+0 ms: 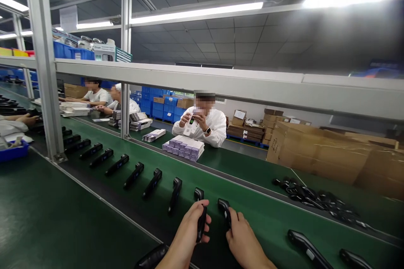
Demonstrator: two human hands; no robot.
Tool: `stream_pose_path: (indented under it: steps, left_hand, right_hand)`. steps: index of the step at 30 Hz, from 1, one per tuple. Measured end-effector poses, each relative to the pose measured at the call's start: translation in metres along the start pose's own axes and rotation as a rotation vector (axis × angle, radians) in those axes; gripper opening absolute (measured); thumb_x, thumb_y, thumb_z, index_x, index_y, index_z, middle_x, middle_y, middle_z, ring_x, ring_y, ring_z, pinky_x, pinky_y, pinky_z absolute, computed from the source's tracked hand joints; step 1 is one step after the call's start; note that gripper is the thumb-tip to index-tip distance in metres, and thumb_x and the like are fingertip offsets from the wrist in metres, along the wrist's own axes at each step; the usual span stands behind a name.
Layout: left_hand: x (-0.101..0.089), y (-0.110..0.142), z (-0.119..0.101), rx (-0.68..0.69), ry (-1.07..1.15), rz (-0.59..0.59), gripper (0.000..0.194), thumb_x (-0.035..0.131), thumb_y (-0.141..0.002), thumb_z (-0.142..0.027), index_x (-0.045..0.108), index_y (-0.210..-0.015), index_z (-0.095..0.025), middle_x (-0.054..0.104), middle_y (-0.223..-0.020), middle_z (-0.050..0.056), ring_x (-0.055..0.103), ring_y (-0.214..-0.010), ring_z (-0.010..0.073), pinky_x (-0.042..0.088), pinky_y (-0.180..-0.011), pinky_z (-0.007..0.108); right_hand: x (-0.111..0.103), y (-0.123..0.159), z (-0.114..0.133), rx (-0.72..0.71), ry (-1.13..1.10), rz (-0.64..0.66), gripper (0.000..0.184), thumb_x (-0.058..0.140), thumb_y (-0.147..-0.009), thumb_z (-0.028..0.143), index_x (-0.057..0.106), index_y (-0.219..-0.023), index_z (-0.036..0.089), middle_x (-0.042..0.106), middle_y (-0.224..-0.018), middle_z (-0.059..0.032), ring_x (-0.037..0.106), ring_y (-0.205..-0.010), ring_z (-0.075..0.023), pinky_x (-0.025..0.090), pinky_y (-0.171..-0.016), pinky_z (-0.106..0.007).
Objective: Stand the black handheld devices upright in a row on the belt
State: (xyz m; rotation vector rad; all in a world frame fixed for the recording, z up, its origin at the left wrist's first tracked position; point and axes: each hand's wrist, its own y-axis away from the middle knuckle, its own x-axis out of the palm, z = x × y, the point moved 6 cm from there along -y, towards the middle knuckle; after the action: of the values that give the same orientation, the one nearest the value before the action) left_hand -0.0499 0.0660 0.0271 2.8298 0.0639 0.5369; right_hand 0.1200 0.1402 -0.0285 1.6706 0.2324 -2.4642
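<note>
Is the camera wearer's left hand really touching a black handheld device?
Touching. The head view shows the left hand curled around the black handheld device, which lies against its palm.

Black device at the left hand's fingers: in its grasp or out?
In its grasp: the left hand is curled around the black device.

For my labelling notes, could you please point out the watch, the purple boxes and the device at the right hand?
Watch (207,130): head view, its dark screen.
Purple boxes (182,150): head view, the stack's purple ends.
Device (224,209): head view, its exposed upper part.
</note>
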Motion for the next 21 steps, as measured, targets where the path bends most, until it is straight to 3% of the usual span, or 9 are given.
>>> stream_pose_path:
  steps: [3, 5, 10, 14, 17, 21]
  left_hand:
    - [-0.001, 0.001, -0.007, -0.006, -0.008, 0.014, 0.053, 0.062, -0.078, -0.054, 0.055, -0.120, -0.022, 0.057, -0.090, 0.005, 0.056, -0.089, 0.0210, 0.048, -0.074, 0.029]
    - [-0.003, 0.001, -0.011, 0.012, -0.060, 0.014, 0.050, 0.063, -0.077, -0.056, 0.057, -0.116, -0.025, 0.058, -0.093, 0.005, 0.056, -0.093, 0.0220, 0.048, -0.075, 0.029]
    - [-0.005, -0.001, -0.016, 0.078, -0.188, 0.022, 0.041, 0.062, -0.079, -0.058, 0.060, -0.103, -0.026, 0.060, -0.099, 0.005, 0.055, -0.097, 0.0225, 0.047, -0.076, 0.029]
    - [0.002, 0.000, -0.018, 0.123, -0.182, 0.049, 0.040, 0.067, -0.076, -0.059, 0.058, -0.084, -0.021, 0.055, -0.079, 0.001, 0.056, -0.078, 0.0171, 0.049, -0.076, 0.029]
    - [0.003, 0.004, -0.021, 0.138, -0.220, 0.072, 0.045, 0.069, -0.074, -0.061, 0.051, -0.072, -0.019, 0.051, -0.068, -0.002, 0.059, -0.072, 0.0172, 0.049, -0.072, 0.029]
    - [-0.002, 0.013, -0.019, 0.175, -0.460, 0.177, 0.042, 0.067, -0.077, -0.057, 0.055, -0.073, -0.017, 0.056, -0.069, 0.000, 0.060, -0.071, 0.0172, 0.049, -0.069, 0.028]
  right_hand:
    - [0.005, 0.003, -0.003, 0.003, 0.111, 0.109, 0.068, 0.042, -0.086, 0.009, 0.025, -0.152, 0.013, 0.052, -0.136, -0.0162, 0.054, -0.120, -0.0286, 0.047, -0.094, -0.035]
    - [0.005, 0.006, -0.007, -0.023, 0.199, 0.121, 0.065, 0.040, -0.089, 0.011, 0.025, -0.152, 0.011, 0.050, -0.138, -0.0172, 0.053, -0.121, -0.0290, 0.046, -0.096, -0.036]
    - [0.007, 0.004, -0.014, -0.119, 0.415, -0.014, 0.055, 0.040, -0.090, 0.016, 0.040, -0.144, 0.010, 0.057, -0.126, -0.0212, 0.061, -0.105, -0.0305, 0.051, -0.082, -0.037]
    - [0.005, -0.005, -0.019, -0.081, 0.482, -0.087, 0.047, 0.036, -0.092, 0.016, 0.047, -0.137, 0.010, 0.063, -0.101, -0.0179, 0.066, -0.082, -0.0273, 0.050, -0.066, -0.034]
    - [-0.007, -0.005, -0.020, -0.062, 0.476, -0.062, 0.047, 0.036, -0.092, 0.015, 0.046, -0.137, 0.009, 0.063, -0.101, -0.0177, 0.065, -0.084, -0.0279, 0.049, -0.070, -0.036]
    - [-0.049, 0.014, -0.012, -0.033, 0.253, -0.057, 0.046, 0.040, -0.094, 0.025, 0.049, -0.137, 0.015, 0.057, -0.124, -0.0172, 0.052, -0.115, -0.0331, 0.047, -0.085, -0.041]
